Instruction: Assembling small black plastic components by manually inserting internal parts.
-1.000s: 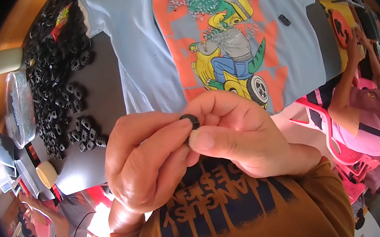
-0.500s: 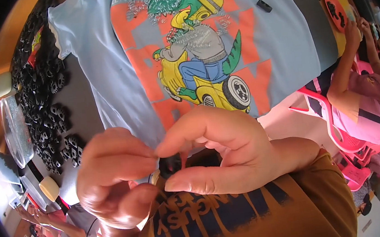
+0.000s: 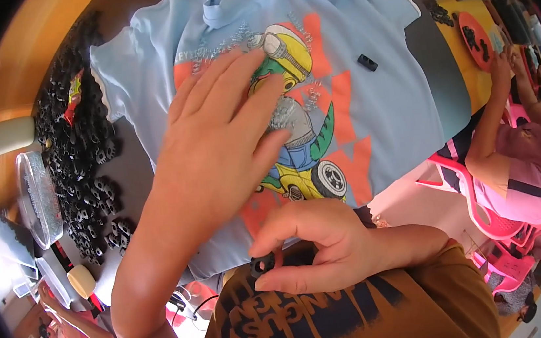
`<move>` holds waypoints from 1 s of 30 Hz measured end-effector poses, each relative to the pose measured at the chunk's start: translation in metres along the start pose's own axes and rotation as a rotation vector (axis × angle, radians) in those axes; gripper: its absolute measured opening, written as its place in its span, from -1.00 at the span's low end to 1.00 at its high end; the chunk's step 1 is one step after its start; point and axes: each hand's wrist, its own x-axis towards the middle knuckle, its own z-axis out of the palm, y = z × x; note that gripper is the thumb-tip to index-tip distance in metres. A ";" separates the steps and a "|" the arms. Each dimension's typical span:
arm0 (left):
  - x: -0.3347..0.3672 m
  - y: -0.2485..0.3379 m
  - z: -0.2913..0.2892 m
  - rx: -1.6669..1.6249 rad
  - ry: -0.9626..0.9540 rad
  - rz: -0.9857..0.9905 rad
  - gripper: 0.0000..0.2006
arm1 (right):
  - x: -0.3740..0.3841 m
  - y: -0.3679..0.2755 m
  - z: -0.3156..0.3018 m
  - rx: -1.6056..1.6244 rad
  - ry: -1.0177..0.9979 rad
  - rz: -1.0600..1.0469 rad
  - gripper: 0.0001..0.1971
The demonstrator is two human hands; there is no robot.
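A light blue T-shirt (image 3: 396, 113) lies spread over the table, printed with a cartoon dinosaur on a yellow scooter. Small silvery springs (image 3: 288, 115) are scattered over the print. Above them, my left hand (image 3: 211, 135) reaches out palm down with its fingers spread; whether its fingertips touch a spring is hidden. Close to my body, my right hand (image 3: 325, 246) pinches a small black plastic piece (image 3: 262, 264) with a hole in it between thumb and forefinger. Another black plastic piece (image 3: 367, 62) rests alone on the right part of the shirt.
At left lies a large heap of black plastic pieces (image 3: 79, 196) with a red-and-yellow wrapper (image 3: 73, 97) on it. Beside it is a clear container (image 3: 40, 200) of springs. To the right, another person (image 3: 521, 142) works near a red plate (image 3: 476, 42) and a pink chair (image 3: 477, 193).
My left hand has left my right hand and moved forward over the springs on the shirt. The right hand keeps the black piece. The view has shifted, showing the shirt's collar.
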 end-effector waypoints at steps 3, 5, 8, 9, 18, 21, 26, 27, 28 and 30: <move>-0.011 -0.004 -0.007 -0.020 -0.016 -0.025 -0.53 | 0.002 0.002 -0.003 0.023 -0.024 0.016 -0.68; -0.011 -0.005 -0.011 -0.030 -0.013 -0.025 -0.56 | 0.004 0.004 -0.003 0.061 -0.023 0.012 -0.67; 0.000 -0.005 -0.015 -0.088 0.017 -0.033 -0.63 | 0.006 0.001 -0.006 0.132 -0.058 0.085 -0.67; 0.006 -0.005 -0.014 -0.135 0.041 -0.038 -0.67 | 0.006 0.002 -0.006 0.131 -0.056 0.085 -0.67; 0.077 -0.026 0.012 0.103 0.183 0.285 -0.82 | 0.005 0.002 -0.004 0.135 -0.040 0.076 -0.75; 0.082 -0.023 0.007 0.104 0.075 0.208 -0.84 | 0.004 0.005 -0.007 0.128 -0.069 0.047 -0.68; 0.074 -0.026 0.000 0.091 0.179 0.230 -0.87 | 0.003 0.004 -0.007 0.141 -0.096 0.049 -0.69; 0.069 -0.027 -0.003 0.084 0.260 0.263 -0.87 | 0.004 0.004 -0.006 0.144 -0.099 0.052 -0.69; 0.062 -0.024 -0.007 0.085 0.257 0.257 -0.87 | 0.005 0.004 -0.006 0.151 -0.088 0.043 -0.69; 0.042 -0.011 -0.023 -0.024 0.191 0.073 -0.84 | 0.006 0.005 -0.007 0.161 -0.080 0.040 -0.70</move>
